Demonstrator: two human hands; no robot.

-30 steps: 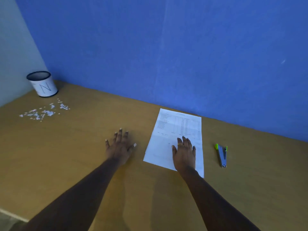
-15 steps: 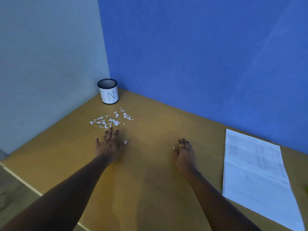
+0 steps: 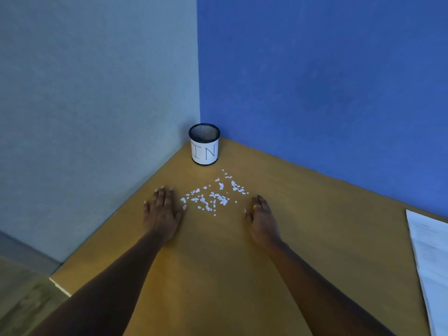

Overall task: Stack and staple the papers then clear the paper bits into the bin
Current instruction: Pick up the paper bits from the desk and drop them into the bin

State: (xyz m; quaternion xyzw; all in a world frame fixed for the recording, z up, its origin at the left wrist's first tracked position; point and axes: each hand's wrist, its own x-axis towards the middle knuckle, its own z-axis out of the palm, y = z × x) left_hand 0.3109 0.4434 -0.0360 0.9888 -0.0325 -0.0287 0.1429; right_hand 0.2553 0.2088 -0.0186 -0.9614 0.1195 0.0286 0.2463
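Note:
Small white paper bits point(image 3: 213, 197) lie scattered on the wooden table point(image 3: 218, 263), just in front of a black mesh bin point(image 3: 204, 144) with a white label, which stands in the wall corner. My left hand point(image 3: 162, 213) lies flat on the table at the left edge of the bits, fingers straight. My right hand point(image 3: 261, 219) rests on its side to the right of the bits, fingers straight, a ring on one finger. Both hands hold nothing. The stack of printed papers point(image 3: 431, 258) lies at the far right, partly cut off by the frame.
A grey wall point(image 3: 97, 117) on the left and a blue wall point(image 3: 315, 81) behind meet at the corner by the bin. The table's left edge point(image 3: 60, 284) drops to the floor. The stapler is out of view.
My view and both hands have shifted left, away from the papers and the stapler. My hands now flank the paper bits, closer to the bin.

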